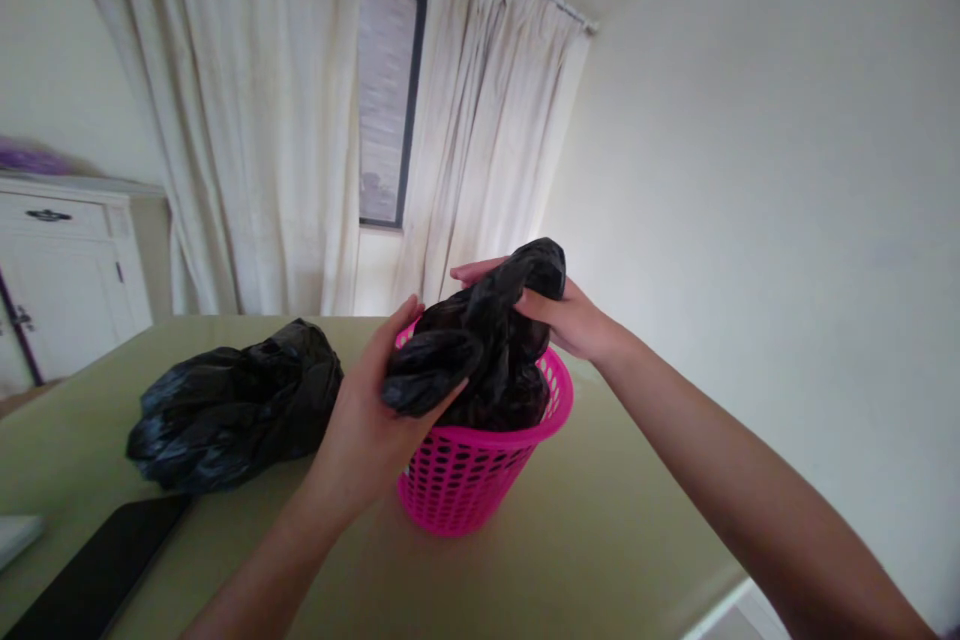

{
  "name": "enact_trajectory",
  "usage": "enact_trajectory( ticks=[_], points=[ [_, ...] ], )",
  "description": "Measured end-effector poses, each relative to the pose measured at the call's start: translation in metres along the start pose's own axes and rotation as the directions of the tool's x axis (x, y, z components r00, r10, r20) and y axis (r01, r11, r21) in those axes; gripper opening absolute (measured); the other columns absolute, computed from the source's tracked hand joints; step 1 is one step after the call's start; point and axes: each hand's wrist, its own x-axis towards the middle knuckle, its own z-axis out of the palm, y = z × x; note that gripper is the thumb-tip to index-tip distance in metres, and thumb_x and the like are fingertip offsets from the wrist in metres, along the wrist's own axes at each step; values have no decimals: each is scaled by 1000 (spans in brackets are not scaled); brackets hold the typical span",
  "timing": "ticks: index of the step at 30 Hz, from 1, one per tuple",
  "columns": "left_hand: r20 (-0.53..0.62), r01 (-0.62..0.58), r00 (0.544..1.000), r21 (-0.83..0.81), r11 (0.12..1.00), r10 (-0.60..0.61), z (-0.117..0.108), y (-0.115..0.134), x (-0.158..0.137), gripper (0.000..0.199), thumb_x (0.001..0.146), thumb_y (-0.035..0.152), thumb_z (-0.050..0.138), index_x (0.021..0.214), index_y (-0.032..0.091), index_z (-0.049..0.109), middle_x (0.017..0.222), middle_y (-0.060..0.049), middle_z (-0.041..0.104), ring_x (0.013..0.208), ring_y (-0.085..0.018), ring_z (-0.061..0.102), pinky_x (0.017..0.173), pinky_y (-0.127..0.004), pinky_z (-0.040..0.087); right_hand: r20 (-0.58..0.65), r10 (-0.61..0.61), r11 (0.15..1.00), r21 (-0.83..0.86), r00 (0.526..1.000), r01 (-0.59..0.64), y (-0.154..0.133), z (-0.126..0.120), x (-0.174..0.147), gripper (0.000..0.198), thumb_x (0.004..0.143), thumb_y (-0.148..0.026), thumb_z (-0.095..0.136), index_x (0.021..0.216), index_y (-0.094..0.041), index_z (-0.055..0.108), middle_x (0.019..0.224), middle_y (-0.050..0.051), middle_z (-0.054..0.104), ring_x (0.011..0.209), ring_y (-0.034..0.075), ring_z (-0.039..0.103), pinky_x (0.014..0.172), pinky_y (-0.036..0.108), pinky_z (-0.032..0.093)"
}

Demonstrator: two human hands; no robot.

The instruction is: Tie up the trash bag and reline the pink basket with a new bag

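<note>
Black plastic bag [480, 350]: glossy, crumpled, bunched up out of a pink perforated basket [472, 480] standing on the bench [600, 540]. Left hand [375, 420] closed on its lower fold; right hand [570, 315] grips the top. Second black bag [232, 405] lies left, near a dark flat slab [105, 570].
</note>
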Motion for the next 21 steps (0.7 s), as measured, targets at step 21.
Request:
enact_trajectory(
  ticks=[21],
  points=[
    [-250,-239,946,-108,965,207,5,11,-4,21,101,19,73,121,26,74,121,-4,80,116,-21,77,107,-37,60,-284,201,857,514,937,-28,28,75,17,39,85,-53,92,99,-23,72,63,-9,53,56,10,47,66,25,53]
  ],
)
